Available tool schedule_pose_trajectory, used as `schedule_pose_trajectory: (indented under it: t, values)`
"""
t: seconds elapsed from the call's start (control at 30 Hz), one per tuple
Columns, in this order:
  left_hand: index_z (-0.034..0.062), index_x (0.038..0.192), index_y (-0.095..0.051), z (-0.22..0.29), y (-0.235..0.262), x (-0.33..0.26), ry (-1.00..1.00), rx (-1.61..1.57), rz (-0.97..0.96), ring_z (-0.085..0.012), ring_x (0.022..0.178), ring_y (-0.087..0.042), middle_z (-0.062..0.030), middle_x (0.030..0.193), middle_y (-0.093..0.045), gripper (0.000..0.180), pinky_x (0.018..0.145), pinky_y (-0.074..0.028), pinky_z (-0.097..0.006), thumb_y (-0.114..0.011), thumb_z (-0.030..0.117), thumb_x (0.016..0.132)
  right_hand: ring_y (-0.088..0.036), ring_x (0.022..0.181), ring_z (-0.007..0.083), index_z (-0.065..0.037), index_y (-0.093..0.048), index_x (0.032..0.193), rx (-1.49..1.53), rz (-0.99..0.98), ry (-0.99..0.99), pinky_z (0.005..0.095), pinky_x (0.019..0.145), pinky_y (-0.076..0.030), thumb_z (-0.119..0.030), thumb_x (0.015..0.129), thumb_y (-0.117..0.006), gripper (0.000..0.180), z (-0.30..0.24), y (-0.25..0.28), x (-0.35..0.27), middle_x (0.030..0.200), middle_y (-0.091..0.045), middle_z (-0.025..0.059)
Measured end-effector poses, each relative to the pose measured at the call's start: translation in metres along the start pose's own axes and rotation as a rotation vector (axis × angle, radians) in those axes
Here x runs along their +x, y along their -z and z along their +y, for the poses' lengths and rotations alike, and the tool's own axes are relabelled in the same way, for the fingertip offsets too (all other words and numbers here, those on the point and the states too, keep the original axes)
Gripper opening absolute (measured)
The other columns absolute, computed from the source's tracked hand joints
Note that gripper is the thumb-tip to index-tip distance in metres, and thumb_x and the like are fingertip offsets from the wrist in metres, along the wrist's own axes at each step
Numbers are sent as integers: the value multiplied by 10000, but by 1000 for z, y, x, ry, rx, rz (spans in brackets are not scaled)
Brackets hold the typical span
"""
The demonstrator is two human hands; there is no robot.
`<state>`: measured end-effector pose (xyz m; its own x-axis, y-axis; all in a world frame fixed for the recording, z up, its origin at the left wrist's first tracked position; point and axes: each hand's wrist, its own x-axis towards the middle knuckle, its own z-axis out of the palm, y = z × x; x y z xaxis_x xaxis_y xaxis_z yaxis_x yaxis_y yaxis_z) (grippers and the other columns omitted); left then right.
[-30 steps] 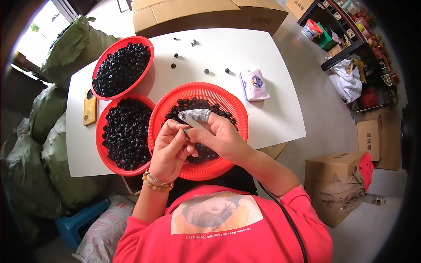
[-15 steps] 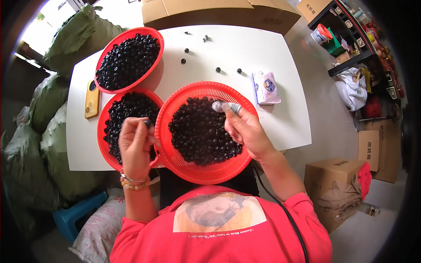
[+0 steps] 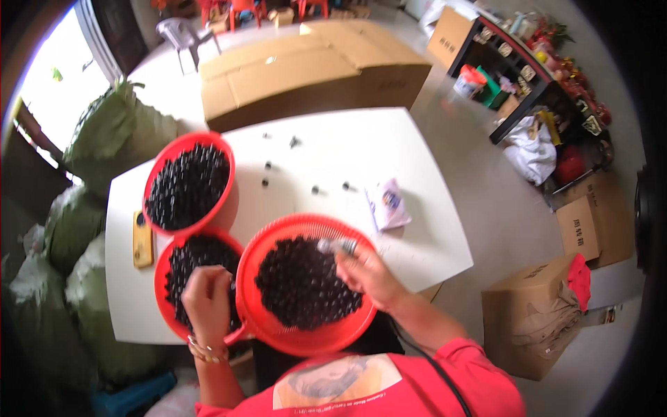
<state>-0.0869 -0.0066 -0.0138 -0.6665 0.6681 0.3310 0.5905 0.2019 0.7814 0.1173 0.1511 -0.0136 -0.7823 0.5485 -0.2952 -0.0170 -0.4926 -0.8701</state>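
Observation:
Closed and blurred, my left hand [image 3: 207, 300] hovers over the lower left red basket [image 3: 161, 283]; its fingertips hide whatever they hold. My right hand [image 3: 368, 275] is over the right side of the nearest red basket [image 3: 306, 342], its fingers curled in. A silvery-white piece or wrapping [image 3: 338, 246] covers or extends from its index finger; which one I cannot tell. Small round black pieces [image 3: 306, 292], some with holes, fill the nearest basket. Similar black pieces heap in the lower left basket and in the upper left red basket [image 3: 231, 187].
Several loose black pieces [image 3: 315, 190] lie on the white table [image 3: 424, 243], near a pale purple packet [image 3: 389, 205]. A yellow phone-like object [image 3: 143, 243] rests at the left edge. A large cardboard box [image 3: 292, 90] stands behind the table, green sacks [image 3: 104, 139] to the left.
The view has tilted up, so the table sits lower and more room shows beyond it. My left hand has closed over the lower left basket; the black piece in its fingertips no longer shows.

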Motion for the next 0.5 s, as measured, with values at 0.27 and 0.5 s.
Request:
schedule_pose_trajectory:
  t: [0.27,0.5]
  values:
    - [48,862,-551,36,-71,7,-416,310,-503,-300,871,-489,-126,926,-489,221,743,-411,-377,-629,65,656,-344,548,-14,-97,-484,1112,-65,-63,28,125,456,-257,-238,865,-508,285,5,2,-4,680,-415,-84]
    - [71,798,-515,25,-77,4,-407,545,-582,-290,823,-520,-105,841,-495,142,678,-440,-378,-587,85,675,-382,610,5,-66,-517,1024,-115,-56,60,152,526,-316,-257,834,-560,273,5,1,-7,704,-440,-81]
